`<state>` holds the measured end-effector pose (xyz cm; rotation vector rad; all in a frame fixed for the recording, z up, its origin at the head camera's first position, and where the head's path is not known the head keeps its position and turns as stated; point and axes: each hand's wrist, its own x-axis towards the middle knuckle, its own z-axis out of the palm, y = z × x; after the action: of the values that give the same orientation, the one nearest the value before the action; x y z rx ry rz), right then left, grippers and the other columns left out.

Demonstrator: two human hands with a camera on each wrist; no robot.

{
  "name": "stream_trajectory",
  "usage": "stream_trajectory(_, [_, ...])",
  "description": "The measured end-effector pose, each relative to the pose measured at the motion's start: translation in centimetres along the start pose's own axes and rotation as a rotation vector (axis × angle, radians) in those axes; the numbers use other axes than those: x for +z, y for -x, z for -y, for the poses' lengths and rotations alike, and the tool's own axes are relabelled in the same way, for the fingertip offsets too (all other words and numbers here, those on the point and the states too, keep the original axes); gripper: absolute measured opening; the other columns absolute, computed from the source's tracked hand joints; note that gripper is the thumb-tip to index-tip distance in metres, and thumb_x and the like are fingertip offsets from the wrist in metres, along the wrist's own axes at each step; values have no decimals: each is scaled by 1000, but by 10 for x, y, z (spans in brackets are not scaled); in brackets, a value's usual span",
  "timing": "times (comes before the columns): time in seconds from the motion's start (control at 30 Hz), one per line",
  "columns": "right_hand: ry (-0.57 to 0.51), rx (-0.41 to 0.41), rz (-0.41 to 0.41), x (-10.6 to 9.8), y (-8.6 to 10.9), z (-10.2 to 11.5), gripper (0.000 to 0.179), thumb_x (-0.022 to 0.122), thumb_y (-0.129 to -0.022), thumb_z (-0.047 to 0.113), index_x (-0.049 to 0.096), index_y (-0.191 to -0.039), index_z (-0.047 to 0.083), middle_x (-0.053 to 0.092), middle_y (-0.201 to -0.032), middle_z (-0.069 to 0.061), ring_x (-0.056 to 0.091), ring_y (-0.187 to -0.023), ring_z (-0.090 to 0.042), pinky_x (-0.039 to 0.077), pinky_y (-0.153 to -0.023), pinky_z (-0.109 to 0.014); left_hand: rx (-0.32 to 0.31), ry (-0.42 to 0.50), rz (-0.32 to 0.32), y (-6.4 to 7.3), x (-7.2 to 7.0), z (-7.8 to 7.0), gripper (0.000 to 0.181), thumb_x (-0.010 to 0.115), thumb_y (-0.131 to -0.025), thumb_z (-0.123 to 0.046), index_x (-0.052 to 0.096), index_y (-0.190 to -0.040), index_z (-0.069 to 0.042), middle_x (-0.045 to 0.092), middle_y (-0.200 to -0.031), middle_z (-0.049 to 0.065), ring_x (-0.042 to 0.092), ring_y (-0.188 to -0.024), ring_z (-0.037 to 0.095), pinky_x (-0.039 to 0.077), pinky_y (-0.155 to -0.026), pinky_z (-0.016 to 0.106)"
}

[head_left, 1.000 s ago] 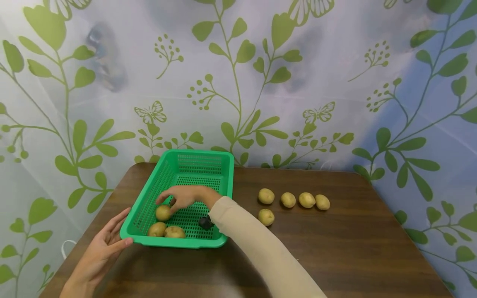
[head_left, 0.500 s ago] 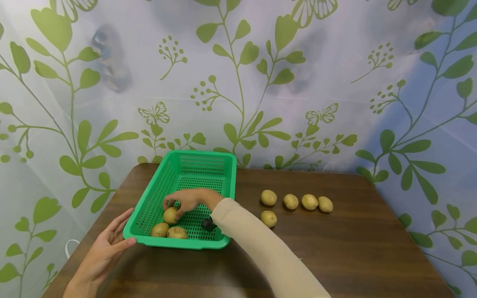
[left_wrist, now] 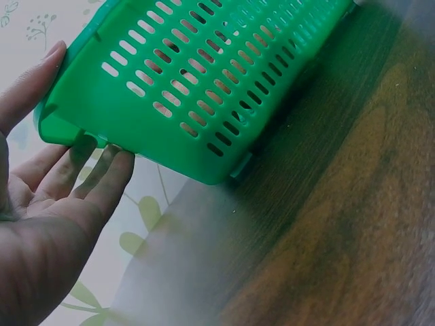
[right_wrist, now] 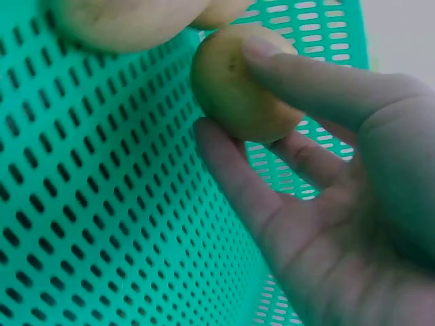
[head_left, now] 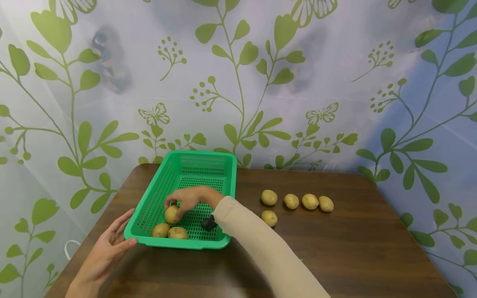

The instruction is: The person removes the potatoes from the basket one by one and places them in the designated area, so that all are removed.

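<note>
The green perforated plastic basket (head_left: 232, 174) stands at the left of the table. My left hand (head_left: 104, 248) holds its near left corner, with the thumb on the rim (left_wrist: 58, 75) and the fingers under it. Inside the basket, my right hand (head_left: 190, 198) grips a round yellow potato (head_left: 171, 214) between thumb and fingers. In the right wrist view the same potato (right_wrist: 238, 85) is seen close to the basket's perforated plastic. Two more potatoes lie in the near left corner, one on the left (head_left: 160, 230) and one on the right (head_left: 177, 233).
Right of the basket, several potatoes (head_left: 291, 201) lie in a row on the brown wooden table (head_left: 354, 248). One potato (head_left: 269, 218) sits nearer, partly behind the right sleeve. A leaf-patterned curtain (head_left: 261, 82) hangs along the table's back edge.
My right hand has shifted slightly to the right inside the basket with the potato in its grip. The left hand stays at the basket's corner. The head view has moved a little.
</note>
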<state>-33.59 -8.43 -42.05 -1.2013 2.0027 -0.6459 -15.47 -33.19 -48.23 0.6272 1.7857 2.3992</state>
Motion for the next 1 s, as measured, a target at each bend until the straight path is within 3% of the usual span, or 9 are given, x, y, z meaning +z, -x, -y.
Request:
stream_trajectory(0.17, [-102,-27,-7,-3,8,2,38,75,-95,3,62,-130,6,60,-116,-3,60,-101,-15,57,-79,-24,8,13,9,-1,2,2,74,45,-99,21,23,-164,-6,44,-159,1,56,-131,18,50,-103,29])
stream_trajectory(0.43, [-124,-37,-32,-14,28,8,38,75,-96,6,65,-132,6,61,-118,1,58,-105,-14,56,-82,-25,-5,4,-12,-1,2,1,74,45,-100,21,23,-164,-7,44,-158,-1,57,-131,17,50,-102,29])
stream_trajectory(0.83, [-8,-39,-31,-22,62,13,38,73,-98,6,62,-135,3,62,-116,1,57,-104,-12,51,-89,-22,0,-3,-4,2,0,0,73,43,-100,21,22,-165,-7,44,-158,1,57,-130,17,52,-101,29])
stream_trajectory(1.0, [-16,-45,-38,-25,74,13,36,70,-100,7,62,-135,5,61,-119,1,56,-108,-13,50,-92,-23,2,4,2,1,0,-2,74,43,-100,21,22,-165,-7,45,-158,0,56,-131,17,51,-102,29])
